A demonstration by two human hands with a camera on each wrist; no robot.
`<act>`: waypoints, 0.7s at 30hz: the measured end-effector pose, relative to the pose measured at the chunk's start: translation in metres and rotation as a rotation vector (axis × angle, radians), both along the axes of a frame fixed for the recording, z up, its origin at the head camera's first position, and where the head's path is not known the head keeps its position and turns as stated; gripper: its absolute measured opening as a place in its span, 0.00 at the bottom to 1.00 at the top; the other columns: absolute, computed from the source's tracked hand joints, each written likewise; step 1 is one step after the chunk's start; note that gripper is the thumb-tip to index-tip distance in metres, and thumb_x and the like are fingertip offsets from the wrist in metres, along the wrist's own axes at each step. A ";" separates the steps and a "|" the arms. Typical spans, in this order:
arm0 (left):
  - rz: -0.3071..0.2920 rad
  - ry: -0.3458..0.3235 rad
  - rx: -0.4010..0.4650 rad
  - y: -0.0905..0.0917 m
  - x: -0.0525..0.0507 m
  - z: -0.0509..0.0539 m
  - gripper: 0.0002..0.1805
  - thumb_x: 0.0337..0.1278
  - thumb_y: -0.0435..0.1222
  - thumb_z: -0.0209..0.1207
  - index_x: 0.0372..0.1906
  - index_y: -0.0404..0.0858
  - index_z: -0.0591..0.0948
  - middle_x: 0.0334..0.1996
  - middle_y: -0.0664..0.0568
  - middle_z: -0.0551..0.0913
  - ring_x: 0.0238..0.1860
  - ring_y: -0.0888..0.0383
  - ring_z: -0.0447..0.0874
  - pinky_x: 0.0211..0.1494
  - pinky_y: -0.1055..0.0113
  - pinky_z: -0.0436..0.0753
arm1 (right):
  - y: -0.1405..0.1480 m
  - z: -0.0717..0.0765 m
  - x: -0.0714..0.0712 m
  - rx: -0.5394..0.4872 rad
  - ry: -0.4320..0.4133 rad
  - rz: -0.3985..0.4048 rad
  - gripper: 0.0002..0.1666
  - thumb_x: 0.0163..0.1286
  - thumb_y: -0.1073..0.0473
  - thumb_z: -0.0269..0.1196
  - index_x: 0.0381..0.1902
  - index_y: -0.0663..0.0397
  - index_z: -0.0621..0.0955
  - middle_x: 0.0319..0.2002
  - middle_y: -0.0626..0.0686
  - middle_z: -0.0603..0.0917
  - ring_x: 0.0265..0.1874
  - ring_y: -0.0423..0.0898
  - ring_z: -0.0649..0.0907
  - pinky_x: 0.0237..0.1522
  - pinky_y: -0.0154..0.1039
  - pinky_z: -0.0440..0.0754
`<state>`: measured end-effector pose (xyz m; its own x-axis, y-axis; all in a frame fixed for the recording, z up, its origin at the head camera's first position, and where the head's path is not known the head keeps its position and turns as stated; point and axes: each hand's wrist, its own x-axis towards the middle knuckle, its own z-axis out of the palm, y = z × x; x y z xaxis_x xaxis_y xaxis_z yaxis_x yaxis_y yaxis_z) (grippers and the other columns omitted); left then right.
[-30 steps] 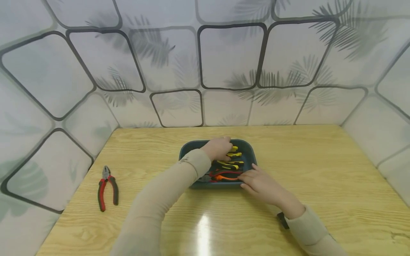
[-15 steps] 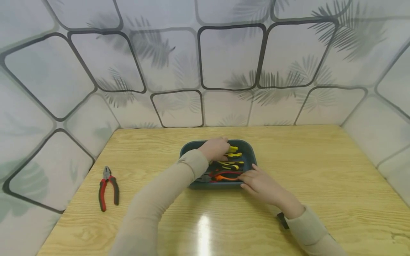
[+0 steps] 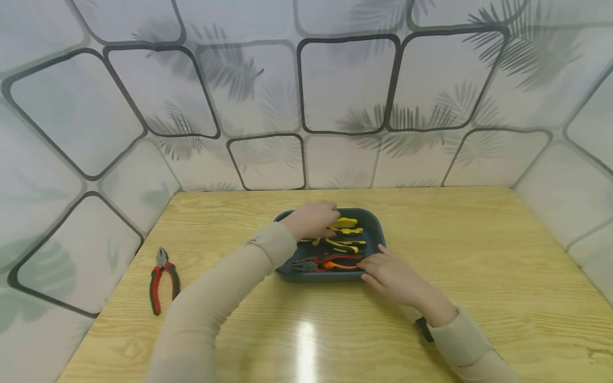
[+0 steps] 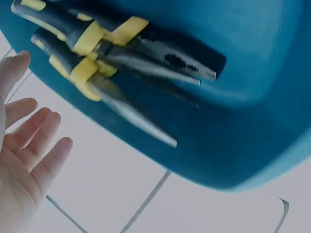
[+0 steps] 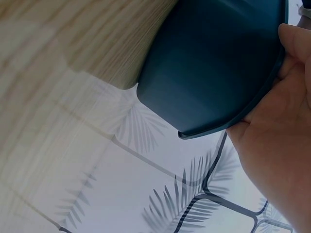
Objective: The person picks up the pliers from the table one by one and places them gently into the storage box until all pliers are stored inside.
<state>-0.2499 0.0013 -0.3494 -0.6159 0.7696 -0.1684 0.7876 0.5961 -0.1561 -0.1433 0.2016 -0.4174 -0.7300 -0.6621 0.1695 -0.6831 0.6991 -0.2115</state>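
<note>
A dark blue plastic tray [image 3: 318, 277] stands on the table with several pliers lying in it. Over its far left part my left hand [image 3: 313, 219] hovers, fingers loosely spread and holding nothing. The left wrist view has this hand [image 4: 29, 160] beside the tray wall, near yellow-and-black pliers [image 4: 131, 109]. In the tray's front lie red-and-black pliers [image 3: 306, 265] and an orange handle [image 3: 334, 265]. My right hand [image 3: 395, 276] holds the tray's front right corner, and the right wrist view shows its thumb [image 5: 295, 40] on the rim.
Another pair of red-and-black pliers [image 3: 162, 259] lies on the wooden table [image 3: 460, 239] at the left, partly beside my left sleeve [image 3: 215, 298]. Patterned walls [image 3: 345, 85] enclose the table at the back and sides.
My left hand has moved left across the tray, uncovering more of the yellow-handled pliers and the red-and-black pliers' head. My right hand stays on the tray's corner.
</note>
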 end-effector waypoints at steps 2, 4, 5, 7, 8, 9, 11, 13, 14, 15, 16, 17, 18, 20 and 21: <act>-0.007 0.022 0.003 -0.005 0.002 0.004 0.21 0.51 0.49 0.57 0.45 0.40 0.77 0.37 0.52 0.72 0.34 0.60 0.71 0.35 0.69 0.75 | 0.000 0.000 0.000 0.001 0.003 0.001 0.16 0.64 0.58 0.55 0.44 0.63 0.79 0.42 0.54 0.80 0.47 0.50 0.76 0.59 0.57 0.53; -0.007 0.044 0.007 -0.010 0.003 0.007 0.21 0.51 0.49 0.57 0.46 0.40 0.77 0.36 0.52 0.71 0.34 0.60 0.71 0.35 0.69 0.75 | 0.000 -0.001 0.000 0.001 0.004 0.000 0.16 0.64 0.58 0.55 0.44 0.63 0.79 0.42 0.54 0.80 0.47 0.50 0.76 0.59 0.57 0.53; -0.005 0.054 0.011 -0.012 0.003 0.007 0.20 0.51 0.49 0.58 0.45 0.41 0.77 0.35 0.53 0.71 0.33 0.60 0.70 0.34 0.69 0.75 | 0.000 -0.001 0.000 -0.001 0.004 -0.001 0.16 0.63 0.58 0.55 0.44 0.63 0.79 0.42 0.54 0.80 0.46 0.50 0.76 0.59 0.57 0.53; -0.014 0.078 0.028 -0.020 0.003 0.008 0.18 0.52 0.47 0.57 0.44 0.41 0.77 0.34 0.53 0.71 0.31 0.60 0.70 0.32 0.70 0.75 | 0.001 -0.001 0.000 -0.001 0.001 -0.003 0.16 0.63 0.58 0.55 0.44 0.63 0.79 0.42 0.54 0.80 0.46 0.50 0.76 0.59 0.57 0.53; -0.023 0.094 0.042 -0.024 0.003 0.008 0.17 0.52 0.47 0.57 0.43 0.41 0.77 0.33 0.53 0.71 0.31 0.61 0.70 0.31 0.70 0.75 | 0.001 -0.002 0.000 -0.002 0.000 -0.003 0.16 0.63 0.58 0.55 0.44 0.63 0.79 0.42 0.54 0.80 0.46 0.50 0.76 0.59 0.57 0.53; -0.036 0.111 0.053 -0.029 0.003 0.007 0.16 0.52 0.46 0.57 0.42 0.41 0.77 0.33 0.53 0.71 0.30 0.61 0.69 0.31 0.70 0.75 | 0.002 -0.002 -0.001 -0.002 -0.002 -0.003 0.16 0.64 0.58 0.55 0.44 0.63 0.79 0.42 0.55 0.80 0.46 0.50 0.76 0.59 0.57 0.52; -0.077 0.157 0.071 -0.039 0.004 0.007 0.13 0.52 0.44 0.57 0.40 0.41 0.77 0.32 0.52 0.72 0.30 0.60 0.70 0.30 0.69 0.75 | 0.002 -0.002 -0.001 -0.002 -0.005 -0.002 0.16 0.64 0.58 0.54 0.45 0.63 0.79 0.42 0.55 0.80 0.47 0.50 0.76 0.60 0.57 0.52; -0.119 0.194 0.085 -0.049 0.006 0.008 0.11 0.53 0.42 0.57 0.38 0.40 0.77 0.32 0.51 0.73 0.30 0.59 0.71 0.31 0.68 0.75 | 0.002 -0.002 -0.001 -0.001 -0.007 -0.001 0.17 0.64 0.58 0.54 0.45 0.63 0.79 0.43 0.55 0.80 0.47 0.50 0.76 0.60 0.57 0.52; -0.138 0.217 0.088 -0.054 0.007 0.009 0.11 0.52 0.42 0.58 0.38 0.40 0.77 0.32 0.51 0.73 0.30 0.58 0.71 0.32 0.68 0.76 | 0.002 -0.002 -0.001 0.000 -0.008 -0.001 0.17 0.64 0.58 0.54 0.45 0.63 0.79 0.43 0.55 0.80 0.47 0.50 0.76 0.60 0.57 0.52; -0.154 0.237 0.091 -0.059 0.008 0.009 0.11 0.52 0.41 0.58 0.37 0.39 0.77 0.32 0.51 0.73 0.30 0.57 0.71 0.32 0.67 0.76 | 0.002 -0.002 -0.001 0.000 -0.011 -0.002 0.17 0.64 0.58 0.54 0.45 0.63 0.79 0.43 0.55 0.80 0.47 0.50 0.76 0.60 0.57 0.52; -0.166 0.250 0.100 -0.064 0.009 0.010 0.10 0.51 0.40 0.58 0.36 0.39 0.77 0.31 0.50 0.73 0.30 0.57 0.71 0.31 0.67 0.75 | 0.002 -0.002 -0.001 0.000 -0.011 -0.002 0.17 0.64 0.58 0.54 0.45 0.63 0.79 0.42 0.55 0.80 0.46 0.50 0.76 0.60 0.57 0.52; -0.168 0.253 0.115 -0.069 0.009 0.010 0.10 0.51 0.40 0.59 0.36 0.38 0.77 0.30 0.50 0.72 0.29 0.57 0.71 0.30 0.66 0.75 | 0.001 -0.002 -0.001 0.000 -0.012 -0.002 0.17 0.64 0.58 0.54 0.45 0.63 0.79 0.42 0.55 0.80 0.46 0.50 0.76 0.60 0.57 0.52; -0.164 0.256 0.128 -0.075 0.009 0.010 0.10 0.50 0.39 0.59 0.35 0.38 0.77 0.29 0.50 0.72 0.28 0.56 0.70 0.29 0.65 0.74 | 0.001 -0.002 -0.001 0.000 -0.011 -0.002 0.17 0.64 0.58 0.54 0.45 0.63 0.79 0.42 0.55 0.80 0.46 0.50 0.76 0.60 0.57 0.52; -0.145 0.259 0.159 -0.089 0.009 0.009 0.10 0.49 0.39 0.60 0.34 0.38 0.77 0.28 0.50 0.71 0.27 0.56 0.69 0.29 0.64 0.73 | 0.001 -0.002 -0.001 -0.003 -0.006 0.004 0.16 0.64 0.58 0.54 0.45 0.63 0.79 0.42 0.55 0.80 0.46 0.50 0.76 0.59 0.57 0.52; -0.127 0.255 0.173 -0.097 0.008 0.008 0.10 0.49 0.38 0.61 0.34 0.38 0.76 0.28 0.51 0.70 0.27 0.56 0.69 0.29 0.63 0.72 | 0.000 -0.002 -0.001 -0.004 -0.002 0.007 0.16 0.64 0.58 0.54 0.44 0.63 0.79 0.42 0.54 0.80 0.46 0.50 0.76 0.59 0.57 0.53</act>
